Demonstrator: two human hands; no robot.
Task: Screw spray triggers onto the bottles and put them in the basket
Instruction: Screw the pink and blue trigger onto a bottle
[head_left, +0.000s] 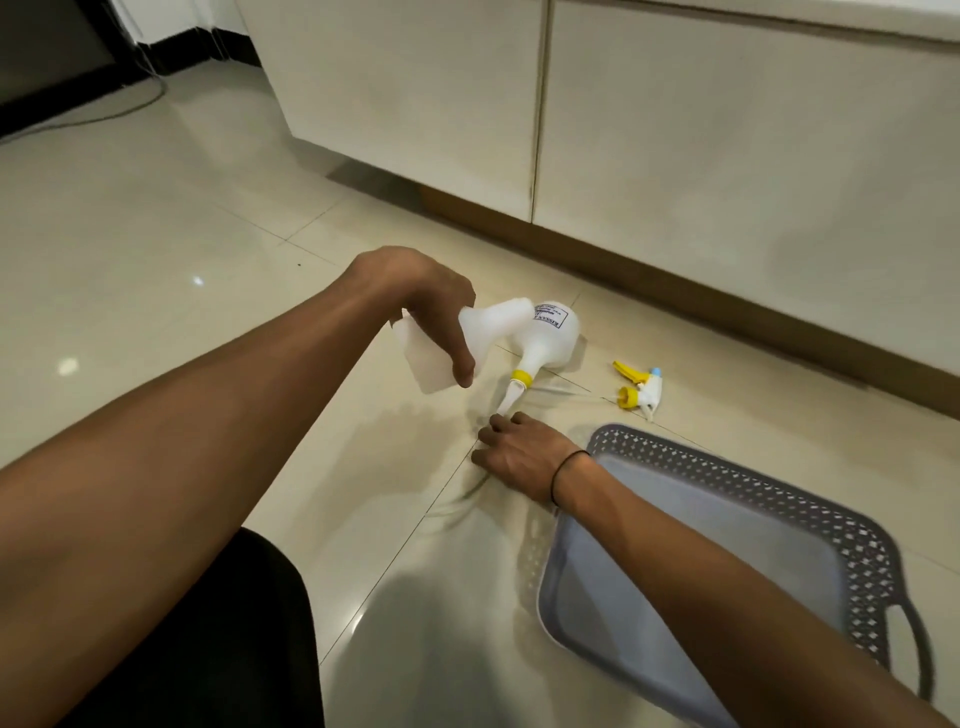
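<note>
Dark trousers (208, 649) sit closest, then two bare arms reach out. Up off the floor, the left hand (415, 301) curls its fingers round a white bottle (431, 353). Down low, the right hand (519, 457) reaches with bent fingers for the trigger tip on a second bottle (545, 332). That bottle lies flat, its long neck pointing straight at the right hand. Past it lies a loose yellow trigger (639, 389). Beside the right wrist waits the basket (779, 483).
</note>
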